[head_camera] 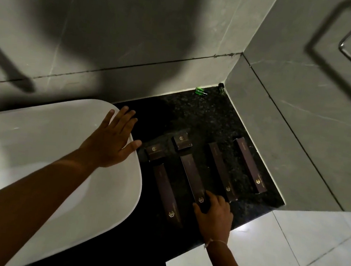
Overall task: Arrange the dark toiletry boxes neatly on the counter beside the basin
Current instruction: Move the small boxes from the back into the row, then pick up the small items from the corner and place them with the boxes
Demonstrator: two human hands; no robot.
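- Left hand [110, 140]: rests flat, fingers spread, on the rim of the white basin [37, 150]; grip wide, holding nothing.
- Dark toiletry boxes [193, 178]: four long and two short square ones lie flat on the speckled black tabletop [194, 115] between basin and right wall, roughly parallel, reaching toward the front edge.
- Appearance: matte dark brown, small gold emblems.
- Handling, judged: light, stiff card, easily slid; take hold across the long sides.
- Right hand [215, 216]: fingertips pressing the near end of the second long box [192, 178]; grip narrow.
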